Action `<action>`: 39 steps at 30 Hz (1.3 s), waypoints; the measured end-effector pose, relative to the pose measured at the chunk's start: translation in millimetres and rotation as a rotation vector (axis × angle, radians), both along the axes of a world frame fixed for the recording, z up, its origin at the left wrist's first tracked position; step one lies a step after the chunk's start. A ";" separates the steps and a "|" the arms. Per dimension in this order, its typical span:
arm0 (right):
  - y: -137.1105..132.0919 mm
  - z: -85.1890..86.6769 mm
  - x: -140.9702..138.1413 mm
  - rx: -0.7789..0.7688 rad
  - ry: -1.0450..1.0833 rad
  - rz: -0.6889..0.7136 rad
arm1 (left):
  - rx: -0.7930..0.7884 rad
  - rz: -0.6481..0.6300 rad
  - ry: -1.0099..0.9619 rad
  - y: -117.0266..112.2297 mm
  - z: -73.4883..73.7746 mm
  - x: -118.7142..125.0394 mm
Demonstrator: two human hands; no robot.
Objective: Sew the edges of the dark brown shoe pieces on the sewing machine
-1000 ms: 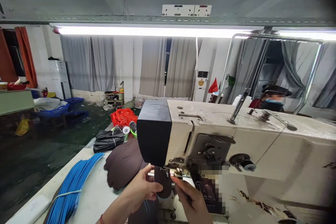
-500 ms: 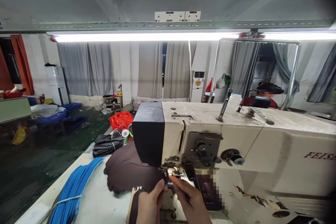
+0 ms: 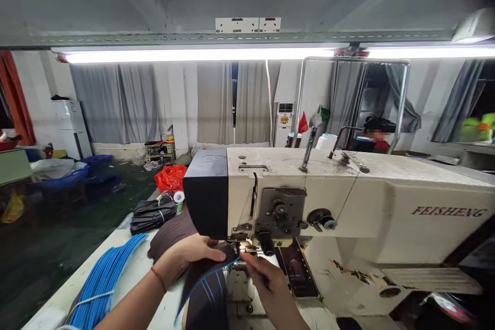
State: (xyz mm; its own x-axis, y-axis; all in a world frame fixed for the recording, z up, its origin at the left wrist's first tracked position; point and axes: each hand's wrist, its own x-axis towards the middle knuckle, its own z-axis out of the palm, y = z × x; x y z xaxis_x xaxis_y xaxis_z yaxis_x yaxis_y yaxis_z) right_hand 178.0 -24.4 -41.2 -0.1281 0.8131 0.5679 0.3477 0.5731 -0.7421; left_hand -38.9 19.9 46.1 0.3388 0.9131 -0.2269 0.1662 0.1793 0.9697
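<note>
A dark fabric piece with blue edging (image 3: pixel 201 279) lies at the needle area of the sewing machine (image 3: pixel 266 206), one end trailing down toward the front. My left hand (image 3: pixel 193 251) is closed on it just left of the presser foot, thumb on top and the other fingers partly hidden. Just right of the foot, my right hand (image 3: pixel 268 279) pinches the blue edging close to the needle; its fingertips are partly covered. Beneath the trailing end sits dark brown fabric with blue lines (image 3: pixel 209 301). A pile of dark brown pieces (image 3: pixel 170 234) rests behind my left hand.
A tied bundle of blue strips (image 3: pixel 102 273) lies on the white table at left. Behind it are a black bundle (image 3: pixel 152 215) and a red plastic bag (image 3: pixel 170 178). A phone (image 3: pixel 297 270) lies under the machine arm. Another person (image 3: pixel 373 139) sits beyond the machine.
My left hand has moved left and now lies flatter over the dark piece, whose blue edge shows. My right hand stays by the needle. The view has turned slightly right.
</note>
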 end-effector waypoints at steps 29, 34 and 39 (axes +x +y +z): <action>3.8 -7.0 4.0 -0.003 -0.048 -0.024 | -0.012 0.253 -0.469 -65.3 -59.2 44.7; 1.9 -3.2 2.5 -0.006 -0.045 -0.024 | -0.003 0.315 -0.420 -80.0 -54.6 37.2; 1.2 -0.5 2.0 -0.012 -0.054 -0.026 | -0.171 0.352 -0.489 -84.8 -46.7 31.2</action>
